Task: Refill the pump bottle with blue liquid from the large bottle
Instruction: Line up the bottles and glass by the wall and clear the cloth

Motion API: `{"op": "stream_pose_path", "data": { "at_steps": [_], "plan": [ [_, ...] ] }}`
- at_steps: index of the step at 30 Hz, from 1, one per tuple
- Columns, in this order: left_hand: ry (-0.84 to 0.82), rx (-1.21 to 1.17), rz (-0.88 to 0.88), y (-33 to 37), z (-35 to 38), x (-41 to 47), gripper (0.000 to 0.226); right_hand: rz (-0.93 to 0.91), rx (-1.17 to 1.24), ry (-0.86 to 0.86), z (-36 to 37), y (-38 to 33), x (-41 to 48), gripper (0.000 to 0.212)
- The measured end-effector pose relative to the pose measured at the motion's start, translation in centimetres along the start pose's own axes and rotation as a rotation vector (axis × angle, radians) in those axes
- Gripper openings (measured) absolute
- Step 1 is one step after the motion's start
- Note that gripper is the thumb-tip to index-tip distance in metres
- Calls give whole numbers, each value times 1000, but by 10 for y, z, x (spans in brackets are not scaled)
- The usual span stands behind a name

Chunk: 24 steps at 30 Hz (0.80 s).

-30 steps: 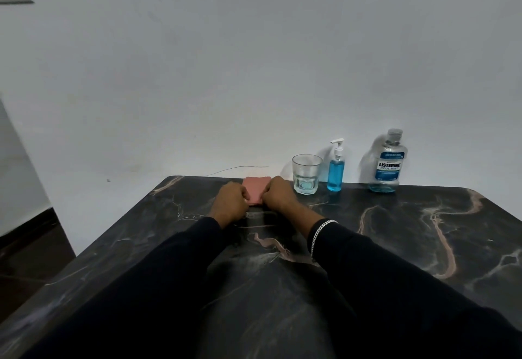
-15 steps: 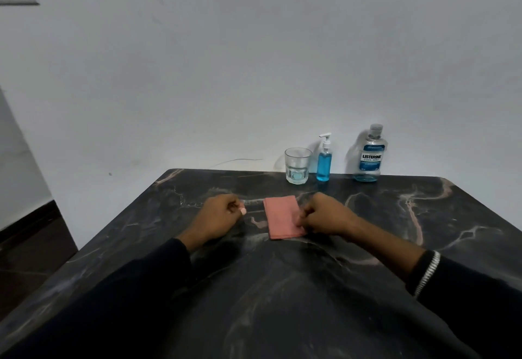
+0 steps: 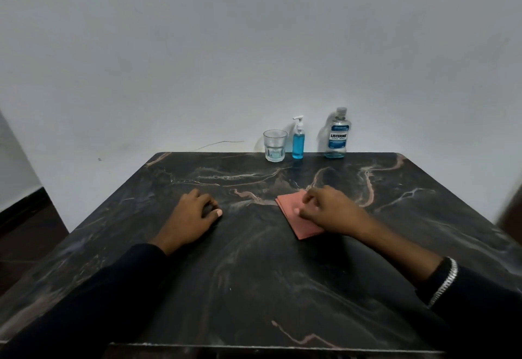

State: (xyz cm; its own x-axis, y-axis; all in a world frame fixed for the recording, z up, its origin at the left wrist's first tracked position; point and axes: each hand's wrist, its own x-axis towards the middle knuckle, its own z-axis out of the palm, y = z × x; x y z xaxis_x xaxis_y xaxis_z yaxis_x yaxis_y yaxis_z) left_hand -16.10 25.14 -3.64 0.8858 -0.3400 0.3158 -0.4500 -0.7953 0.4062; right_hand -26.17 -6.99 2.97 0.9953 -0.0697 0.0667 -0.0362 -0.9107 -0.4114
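Status: refill not started, this looks like setup. Pump bottle (image 3: 298, 141) stands upright at the far edge of the desk (image 3: 254, 288), pump head on, between a glass (image 3: 274, 146) and the large bottle (image 3: 337, 135), which is capped. All three are near each other, not touching, and well apart from both hands

Left hand (image 3: 195, 214) rests on the desk, fingers loosely curled, holding nothing. Right hand (image 3: 330, 211) lies on a folded pink cloth (image 3: 295, 221), fingers loosely bent, no pinch that I can see

Next, my read: leave the cloth, reach forward, steady the pump bottle with one hand and unscrew the pump with the other. Uncap the large bottle after. Narrow neck, so pour slowly; the cloth is handy for drips
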Motion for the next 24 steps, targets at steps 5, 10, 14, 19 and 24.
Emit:
{"op": "stream_pose_path", "data": {
  "at_steps": [5, 10, 14, 19, 24],
  "plan": [
    [-20, 16, -24, 9, 1, -9, 34, -1, -206, -123, 55, -11, 11, 73],
    [-16, -2, -27, 10, 2, -11, 34, 18, -237, -34, 68, 16, 41, 66],
    [-25, -27, -21, 8, 3, -10, 32, 129, -250, -52, 59, 20, 88, 74],
    [3, -74, -23, 2, 7, -6, 31, 6, -266, -104, 93, -52, 116, 78],
    [63, -151, -38, 0, 7, -3, 36, -184, -276, -115, 114, -77, 79, 74]
  ]
}}
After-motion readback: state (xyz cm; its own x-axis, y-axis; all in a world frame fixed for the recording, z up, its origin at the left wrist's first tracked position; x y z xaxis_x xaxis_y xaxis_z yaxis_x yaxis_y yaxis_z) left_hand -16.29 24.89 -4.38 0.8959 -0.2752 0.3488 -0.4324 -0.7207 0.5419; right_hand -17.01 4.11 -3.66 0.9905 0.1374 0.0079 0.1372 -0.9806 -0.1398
